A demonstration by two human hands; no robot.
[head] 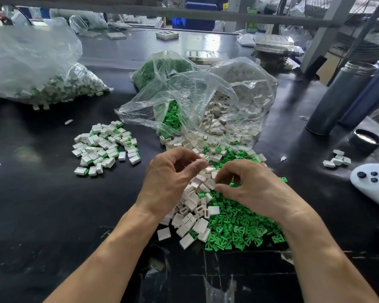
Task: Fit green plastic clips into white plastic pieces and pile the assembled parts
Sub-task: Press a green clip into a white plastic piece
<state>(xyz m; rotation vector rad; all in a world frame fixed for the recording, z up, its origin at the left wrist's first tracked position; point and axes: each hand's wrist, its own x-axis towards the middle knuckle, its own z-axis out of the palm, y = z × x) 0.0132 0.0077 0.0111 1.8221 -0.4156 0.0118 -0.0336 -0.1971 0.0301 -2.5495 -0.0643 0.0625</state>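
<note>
A heap of loose white plastic pieces (pixel 192 206) and green clips (pixel 234 226) lies on the black table in front of me. My left hand (pixel 171 180) hovers over the heap's left side, fingers curled against the thumb, pinching what looks like a small white piece. My right hand (pixel 252 189) rests on the green clips. Its thumb and forefinger curl round a green clip, their tips beside a white piece. A pile of assembled white-and-green parts (pixel 105 147) sits to the left, apart from both hands.
An open clear bag (pixel 195 101) spilling white pieces and green clips lies behind the heap. A large bag of assembled parts (pixel 42 68) is at far left. Two dark flasks (pixel 346 95), a lid (pixel 365 139), a few white pieces (pixel 337 160) and a white controller (pixel 374 180) stand at right.
</note>
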